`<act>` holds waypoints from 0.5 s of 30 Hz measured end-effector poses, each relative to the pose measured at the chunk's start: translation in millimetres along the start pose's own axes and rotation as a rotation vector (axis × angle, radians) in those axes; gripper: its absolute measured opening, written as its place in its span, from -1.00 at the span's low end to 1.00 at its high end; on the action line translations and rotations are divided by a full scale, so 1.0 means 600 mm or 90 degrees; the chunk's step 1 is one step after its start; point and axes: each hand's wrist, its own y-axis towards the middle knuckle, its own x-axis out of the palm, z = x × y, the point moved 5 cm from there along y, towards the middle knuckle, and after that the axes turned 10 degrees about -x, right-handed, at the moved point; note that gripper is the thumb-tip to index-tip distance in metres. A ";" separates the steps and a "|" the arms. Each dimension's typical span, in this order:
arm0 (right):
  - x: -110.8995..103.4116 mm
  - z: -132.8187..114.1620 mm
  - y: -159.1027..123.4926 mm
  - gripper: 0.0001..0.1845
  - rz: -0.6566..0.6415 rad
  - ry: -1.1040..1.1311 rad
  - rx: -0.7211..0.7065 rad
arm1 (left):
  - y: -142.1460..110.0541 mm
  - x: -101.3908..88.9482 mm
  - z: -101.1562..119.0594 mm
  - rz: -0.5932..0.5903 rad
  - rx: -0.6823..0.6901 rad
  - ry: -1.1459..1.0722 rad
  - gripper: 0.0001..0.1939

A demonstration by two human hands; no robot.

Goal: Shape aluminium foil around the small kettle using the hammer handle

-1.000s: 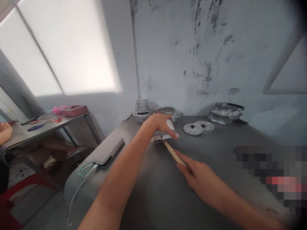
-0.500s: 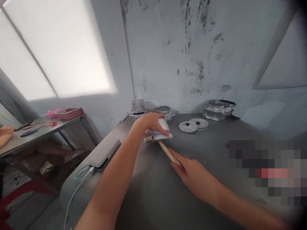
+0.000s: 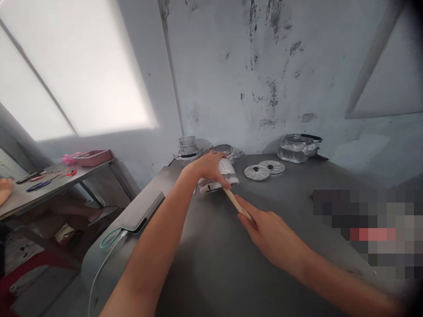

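Note:
My left hand [image 3: 206, 167] grips a silvery foil-wrapped bundle [image 3: 222, 177] that rests on the dark grey table [image 3: 231, 264]. A pale wooden stick [image 3: 236, 203] pokes out of the bundle toward me. My right hand [image 3: 269, 231] holds the near end of that stick, index finger laid along it. Both forearms stretch across the table from the near edge.
Two round metal lids [image 3: 264, 170] lie behind the bundle, with foil-lined pots [image 3: 297, 148] and metal cups [image 3: 187, 147] against the stained wall. A power bank [image 3: 140, 212] with a cable sits at the left edge. Another person's hand [image 3: 5, 193] rests on a side table [image 3: 49, 180].
The bundle has lifted slightly at its near end as my hands shifted a little, and the stick now angles more steeply. The camera view has drifted.

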 end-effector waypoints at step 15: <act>0.009 0.003 0.010 -0.50 -0.020 -0.012 -0.005 | 0.001 -0.002 -0.022 -0.037 -0.003 -0.033 0.23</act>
